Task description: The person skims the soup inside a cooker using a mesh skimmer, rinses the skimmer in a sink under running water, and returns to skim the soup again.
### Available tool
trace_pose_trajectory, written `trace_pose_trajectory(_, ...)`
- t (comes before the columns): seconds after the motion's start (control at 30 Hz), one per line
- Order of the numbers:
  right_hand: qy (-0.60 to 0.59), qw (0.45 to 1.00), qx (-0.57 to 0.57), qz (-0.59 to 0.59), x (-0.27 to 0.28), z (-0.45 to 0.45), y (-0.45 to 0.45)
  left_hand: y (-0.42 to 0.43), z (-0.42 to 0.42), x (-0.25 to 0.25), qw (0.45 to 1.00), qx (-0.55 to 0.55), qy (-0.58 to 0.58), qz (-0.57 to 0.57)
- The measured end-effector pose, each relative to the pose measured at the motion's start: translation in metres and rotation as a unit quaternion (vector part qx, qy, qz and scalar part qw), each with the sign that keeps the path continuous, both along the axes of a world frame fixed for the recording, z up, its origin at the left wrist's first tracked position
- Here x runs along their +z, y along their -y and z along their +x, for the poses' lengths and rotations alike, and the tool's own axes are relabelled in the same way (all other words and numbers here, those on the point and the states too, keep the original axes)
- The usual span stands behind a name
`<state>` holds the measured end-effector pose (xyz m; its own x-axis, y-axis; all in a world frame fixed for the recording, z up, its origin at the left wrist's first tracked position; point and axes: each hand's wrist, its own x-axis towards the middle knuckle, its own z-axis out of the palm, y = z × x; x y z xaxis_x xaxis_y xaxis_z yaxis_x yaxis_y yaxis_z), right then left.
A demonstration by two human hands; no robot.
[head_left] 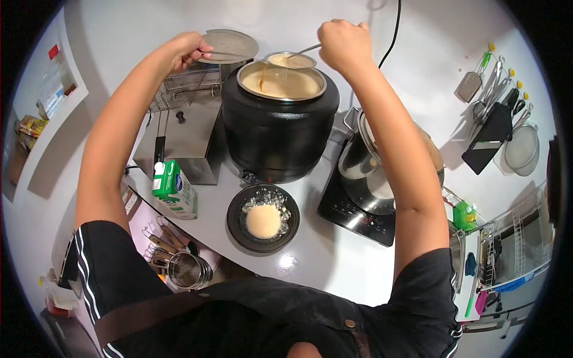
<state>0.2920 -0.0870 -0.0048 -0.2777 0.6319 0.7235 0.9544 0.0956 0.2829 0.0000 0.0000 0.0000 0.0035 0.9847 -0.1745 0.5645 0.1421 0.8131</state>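
Observation:
Above the round opening of a black soup warmer [280,134] full of creamy liquid [289,83] hangs a fine-mesh strainer [303,61]. My left hand [188,51] is closed around its long thin handle, to the left of the warmer. Pale, thick matter lies in the strainer, and thin streams drip from its underside. My right hand [345,43] is in a fist, gripping the metal handle of a spoon [305,51]. That spoon's tip reaches into the strainer; its bowl is hidden. A round metal lid [233,45] stands behind my left hand.
In front of the warmer sits a black bowl [236,232] with creamy liquid and whitish bits. A green-white carton [176,191] and a fryer [179,140] with a wire basket are left. Right, a steel pot [364,179] stands on an induction cooker [352,218]. Utensils hang on the wall.

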Motion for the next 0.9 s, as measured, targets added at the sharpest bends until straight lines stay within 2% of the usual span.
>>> trace_pose_trajectory(0.07,-0.009,0.998,-0.065,0.022,0.001,0.004,-0.002,0.01,0.001,0.012,0.999,0.045,0.0,0.014)
trace_pose_trajectory(0.1,0.04,0.997,-0.059,0.013,0.007,0.004,0.005,0.014,0.005,-0.013,0.998,0.051,0.047,0.0)
trace_pose_trajectory(0.2,0.005,1.0,-0.017,0.011,0.007,-0.01,0.018,0.014,0.002,0.002,0.998,0.05,0.004,0.031)
trace_pose_trajectory(0.3,0.045,0.997,-0.022,0.052,0.003,-0.005,-0.002,0.01,0.005,0.0,1.0,0.024,0.007,0.015)
trace_pose_trajectory(0.43,-0.007,0.999,-0.046,0.025,0.012,-0.003,0.018,0.014,-0.002,0.007,0.999,0.029,0.016,0.026)
trace_pose_trajectory(0.5,-0.012,0.999,-0.01,0.045,0.01,-0.009,0.021,0.014,0.001,0.004,0.999,0.034,0.004,0.034)
trace_pose_trajectory(0.6,0.069,0.996,-0.014,0.047,0.01,-0.012,0.011,0.012,0.006,0.003,0.999,0.022,0.006,0.037)
trace_pose_trajectory(0.7,0.047,0.996,-0.02,0.08,0.012,0.002,0.014,0.015,-0.003,0.005,0.999,0.019,0.044,0.025)
trace_pose_trajectory(0.73,0.005,0.996,0.001,0.09,0.013,-0.002,0.028,0.013,-0.003,0.004,0.998,0.026,0.038,0.044)
trace_pose_trajectory(0.9,0.039,0.995,0.035,0.08,-0.001,-0.02,0.06,0.011,-0.001,0.004,0.996,0.05,0.038,0.056)
